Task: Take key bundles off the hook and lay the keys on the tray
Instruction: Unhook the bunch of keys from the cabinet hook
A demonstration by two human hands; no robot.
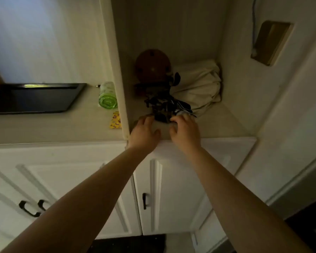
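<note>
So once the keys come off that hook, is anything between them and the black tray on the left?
Yes. A white upright partition separates the alcove holding the key bundles from the counter with the black tray. A green roll and a yellow packet lie between partition and tray.

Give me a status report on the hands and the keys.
Left hand open beside the key bundles. Right hand fingering them, grip unclear. Black tray off left, holding no keys. Cloth bag crowds behind.

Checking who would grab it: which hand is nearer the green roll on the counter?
Left. The left hand is just across the cabinet wall from the green roll; the right hand is farther off, beyond the left, at the keys.
</note>
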